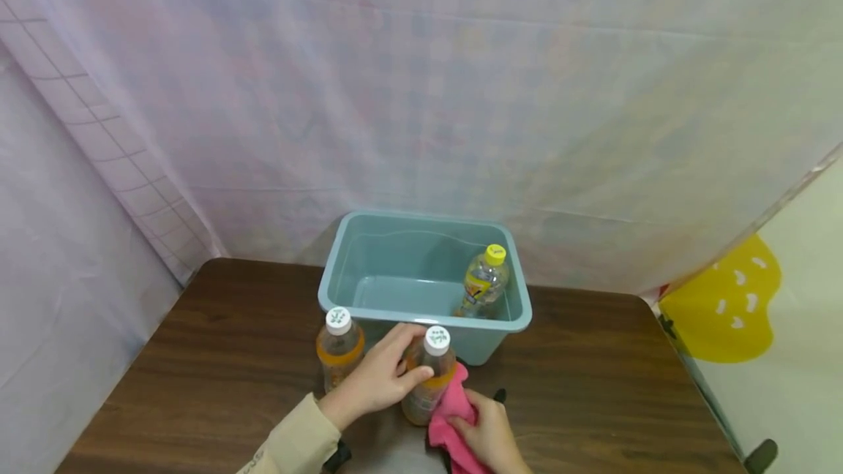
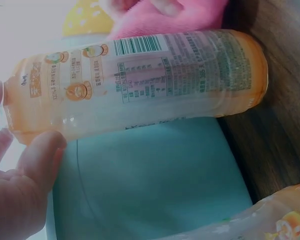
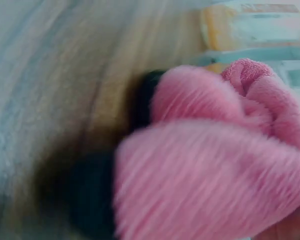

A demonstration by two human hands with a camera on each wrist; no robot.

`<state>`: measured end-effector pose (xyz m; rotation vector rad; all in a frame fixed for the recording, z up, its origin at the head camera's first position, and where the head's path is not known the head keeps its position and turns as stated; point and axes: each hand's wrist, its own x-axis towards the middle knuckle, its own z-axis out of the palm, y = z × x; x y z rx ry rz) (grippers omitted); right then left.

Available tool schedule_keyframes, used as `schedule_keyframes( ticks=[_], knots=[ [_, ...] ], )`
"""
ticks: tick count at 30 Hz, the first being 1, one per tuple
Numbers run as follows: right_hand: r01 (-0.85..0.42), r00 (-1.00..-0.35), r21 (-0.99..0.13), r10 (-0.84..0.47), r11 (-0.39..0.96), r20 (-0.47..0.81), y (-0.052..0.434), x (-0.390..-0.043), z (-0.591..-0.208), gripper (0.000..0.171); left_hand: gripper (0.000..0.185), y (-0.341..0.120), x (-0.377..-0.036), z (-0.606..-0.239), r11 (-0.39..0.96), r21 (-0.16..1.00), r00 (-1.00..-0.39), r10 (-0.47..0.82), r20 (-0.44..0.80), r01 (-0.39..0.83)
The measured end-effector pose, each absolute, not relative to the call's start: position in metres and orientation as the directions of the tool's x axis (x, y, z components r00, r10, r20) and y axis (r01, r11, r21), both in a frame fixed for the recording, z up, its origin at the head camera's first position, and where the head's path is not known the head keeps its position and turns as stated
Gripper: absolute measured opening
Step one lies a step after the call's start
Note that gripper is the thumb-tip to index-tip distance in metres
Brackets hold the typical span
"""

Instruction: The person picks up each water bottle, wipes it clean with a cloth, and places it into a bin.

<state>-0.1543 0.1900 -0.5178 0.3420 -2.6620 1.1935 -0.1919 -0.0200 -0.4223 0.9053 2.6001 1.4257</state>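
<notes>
My left hand (image 1: 382, 375) grips a clear bottle (image 1: 421, 404) with an orange-banded label and a white cap, fingers and thumb around its upper part. The left wrist view shows that bottle's printed label (image 2: 140, 80) and barcode side on. My right hand (image 1: 490, 430) holds a pink fluffy cloth (image 1: 454, 415) against the bottle's right side. In the right wrist view the cloth (image 3: 205, 170) covers most of the fingers. A second white-capped bottle (image 1: 339, 357) stands left of the first, partly behind my left hand.
Behind the bottles, a blue-green plastic bin (image 1: 395, 291) stands on the dark wooden table (image 1: 230, 357). Inside it leans a bottle with a yellow cap (image 1: 487, 276), at the right. A pale curtain (image 1: 421, 93) hangs behind the table, and a yellow shape (image 1: 731, 306) is at the right.
</notes>
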Motion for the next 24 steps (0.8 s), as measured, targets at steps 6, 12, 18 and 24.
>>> schedule_keyframes(
  ticks=[6, 12, 18, 24],
  knots=[
    [-0.259, -0.94, -0.728, 0.007, 0.635, 0.34, 0.206, -0.142, -0.5, 0.022, 0.044, -0.019, -0.191, -0.423, 0.409, 0.783, -0.834, 0.497, 0.239, 0.468],
    [-0.303, -0.883, -0.648, 0.051, 0.699, 0.468, 0.235, -0.13, -0.473, 0.027, 0.044, -0.019, -0.19, -0.423, 0.402, 0.785, -0.834, 0.492, 0.249, 0.472],
    [-0.129, -0.945, -0.554, 0.067, 0.823, 0.32, 0.265, -0.125, -0.452, 0.027, 0.045, -0.019, -0.191, -0.423, 0.401, 0.788, -0.834, 0.495, 0.243, 0.467],
    [-0.037, -0.989, -0.447, 0.032, 0.894, 0.146, 0.281, -0.124, -0.464, 0.045, 0.045, -0.019, -0.191, -0.422, 0.405, 0.785, -0.835, 0.493, 0.244, 0.468]
  ],
)
